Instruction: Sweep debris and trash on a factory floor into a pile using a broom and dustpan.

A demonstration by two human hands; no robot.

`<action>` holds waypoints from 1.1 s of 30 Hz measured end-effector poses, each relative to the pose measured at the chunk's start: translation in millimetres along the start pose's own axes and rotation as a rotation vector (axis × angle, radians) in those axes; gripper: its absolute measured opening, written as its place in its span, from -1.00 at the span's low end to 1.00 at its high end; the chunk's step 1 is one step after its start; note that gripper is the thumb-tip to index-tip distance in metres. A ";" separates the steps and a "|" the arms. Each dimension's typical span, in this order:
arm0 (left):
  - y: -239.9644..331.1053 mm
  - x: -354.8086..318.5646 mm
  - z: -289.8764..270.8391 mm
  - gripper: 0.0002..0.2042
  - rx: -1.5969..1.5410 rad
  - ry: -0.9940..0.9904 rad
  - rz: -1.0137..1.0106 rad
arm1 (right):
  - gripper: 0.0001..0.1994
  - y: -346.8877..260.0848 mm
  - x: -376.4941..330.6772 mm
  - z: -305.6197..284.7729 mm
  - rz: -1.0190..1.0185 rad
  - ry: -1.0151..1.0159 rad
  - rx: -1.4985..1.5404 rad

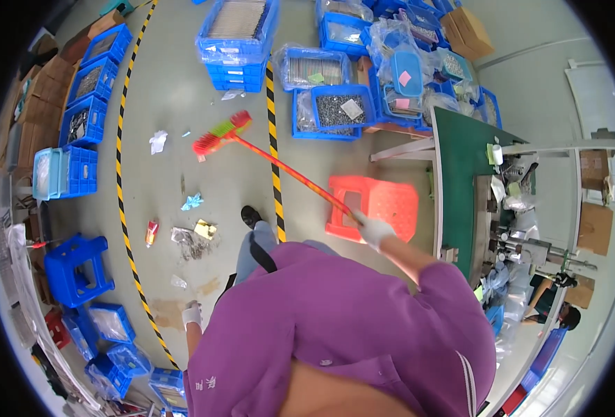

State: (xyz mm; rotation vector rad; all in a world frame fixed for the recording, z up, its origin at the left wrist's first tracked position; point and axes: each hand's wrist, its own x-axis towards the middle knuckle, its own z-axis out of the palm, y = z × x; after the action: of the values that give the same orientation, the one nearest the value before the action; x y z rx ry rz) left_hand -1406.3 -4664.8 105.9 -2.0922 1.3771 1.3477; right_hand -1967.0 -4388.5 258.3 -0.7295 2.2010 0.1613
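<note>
My right hand (377,232), in a white glove, is closed round the upper end of a broom (293,179) with a red-and-yellow handle. The handle slants away to the far left, and its red-and-green head (222,135) is over the floor, slightly blurred. My left hand (192,314), also gloved in white, hangs low at my left side with nothing visible in it; its fingers look loosely apart. Litter lies left of the broom: a white crumpled paper (158,142), a light-blue scrap (192,201), a red wrapper (152,233) and a yellowish piece (205,229) beside dark debris.
A red plastic stool (391,208) stands by my right hand, beside a green-topped workbench (456,160). Blue crates (234,73) are stacked ahead, with more along the left. A blue stool (78,271) is at left. Striped tape (274,139) marks the floor. Another person (564,318) is at far right.
</note>
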 end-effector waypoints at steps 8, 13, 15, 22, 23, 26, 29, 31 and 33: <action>15.3 73.7 -26.8 -0.66 0.194 -0.081 0.183 | -0.59 -6.1 35.7 -17.3 0.076 -0.101 -0.048; 88.0 37.8 -33.5 -0.69 0.298 -0.091 0.078 | -0.54 -79.2 136.6 -70.9 0.002 -0.195 0.032; 111.9 25.6 -31.9 -0.71 0.152 -0.063 0.114 | -0.53 -95.0 202.0 -74.5 -0.152 0.022 -0.070; 58.4 9.7 5.1 -0.78 -0.192 -0.023 -0.196 | -0.53 -112.0 207.3 -148.3 -0.297 0.015 -0.090; 68.5 11.0 18.4 -0.75 -0.083 -0.006 -0.180 | -0.52 -93.3 188.3 -150.8 -0.233 -0.008 -0.068; 7.0 4.7 42.4 -0.70 0.095 -0.046 0.009 | -0.49 -59.6 131.5 -155.4 -0.135 -0.174 0.037; 33.6 8.0 79.3 -0.69 0.732 -0.198 0.257 | -0.49 -19.2 142.5 -132.9 -0.088 -0.173 -0.056; 70.0 -3.4 94.8 -0.69 0.548 -0.218 0.238 | -0.49 8.2 183.7 -100.4 -0.118 -0.156 -0.024; 68.8 -2.0 106.7 -0.70 0.339 -0.192 0.196 | -0.47 -24.9 189.0 -136.0 -0.110 -0.246 0.090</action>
State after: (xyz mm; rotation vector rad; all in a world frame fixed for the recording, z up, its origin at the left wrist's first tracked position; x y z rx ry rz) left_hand -1521.6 -4627.1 68.4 -1.6045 1.6269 1.2431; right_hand -2140.2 -4540.2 215.8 -0.7368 1.9174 0.0904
